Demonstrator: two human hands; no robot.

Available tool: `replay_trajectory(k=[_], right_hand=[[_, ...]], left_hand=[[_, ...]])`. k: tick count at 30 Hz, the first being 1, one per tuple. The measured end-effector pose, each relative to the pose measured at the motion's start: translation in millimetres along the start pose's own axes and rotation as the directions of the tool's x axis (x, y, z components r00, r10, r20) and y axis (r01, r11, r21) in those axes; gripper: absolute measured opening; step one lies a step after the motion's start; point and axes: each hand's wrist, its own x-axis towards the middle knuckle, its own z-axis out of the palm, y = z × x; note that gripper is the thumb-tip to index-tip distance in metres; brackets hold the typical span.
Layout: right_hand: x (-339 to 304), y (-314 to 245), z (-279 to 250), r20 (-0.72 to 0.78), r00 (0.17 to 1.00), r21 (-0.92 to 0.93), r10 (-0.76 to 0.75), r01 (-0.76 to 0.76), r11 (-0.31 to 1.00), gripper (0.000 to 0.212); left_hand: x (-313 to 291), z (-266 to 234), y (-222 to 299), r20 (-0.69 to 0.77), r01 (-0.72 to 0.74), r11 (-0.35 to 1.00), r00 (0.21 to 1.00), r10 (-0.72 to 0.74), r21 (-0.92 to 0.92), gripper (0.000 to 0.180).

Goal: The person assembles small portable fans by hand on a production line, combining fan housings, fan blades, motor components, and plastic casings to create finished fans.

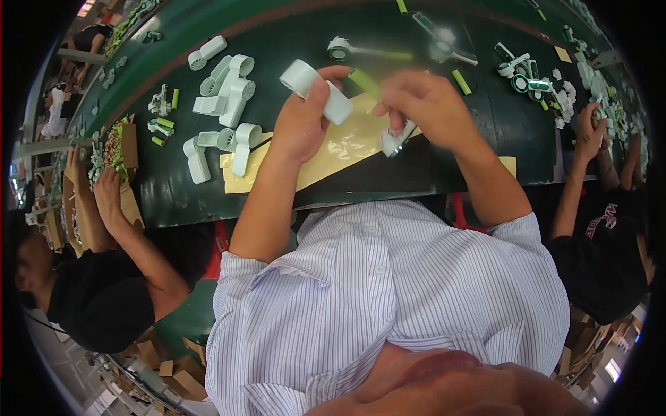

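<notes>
My left hand is closed around a pale mint plastic housing with a round ring at one end and a rectangular body. In front of it, my right hand pinches a green cylindrical battery cell, slightly smeared by motion. Below my right fingers is a small pale part with a shiny face; whether they touch it I cannot tell. Both hands are above a yellow sheet on the dark green table. Left of them lies a group of similar mint housings.
Beyond my hands lie a round fan-like part, a blurred assembly and a loose green cell. More assemblies are at right. Co-workers sit on both sides, with a cardboard box by the left one.
</notes>
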Motion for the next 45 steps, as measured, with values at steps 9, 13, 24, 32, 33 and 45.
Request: replay_trajectory(k=[9,13,24,32,33,45], right_hand=[[-13.7,-3.4,0.4,0.058,0.989,0.006,0.135,-0.136,0.991,0.018],[-14.1,-8.0,-0.3,0.068,0.982,-0.080,0.176,-0.170,0.982,0.021],[4.0,-17.3,17.6,-0.037,0.994,-0.488,-0.099,0.069,0.870,0.038],[8.2,-33.4,-3.6,0.006,0.975,-0.515,-0.223,0.194,0.835,0.050],[8.4,-29.6,-2.5,0.027,0.967,-0.498,-0.253,0.232,0.835,0.051],[32.4,-10.1,-5.3,-0.156,0.980,-0.334,-0.123,0.065,0.940,0.044]], left_hand=[[-2.9,19.5,-6.2,-0.069,-0.099,0.985,0.992,0.110,0.138,0.061],[-4.4,31.8,-4.0,0.099,-0.172,0.943,0.984,0.150,0.285,0.067],[4.2,78.5,-14.7,-0.265,-0.447,0.875,0.835,0.483,0.186,0.067],[10.9,71.3,2.7,-0.099,-0.367,0.852,0.897,0.430,0.373,0.072],[11.6,67.4,2.7,-0.082,-0.369,0.812,0.889,0.451,0.453,0.075],[12.2,64.4,-8.0,0.108,-0.281,0.638,0.949,0.296,0.717,0.063]])
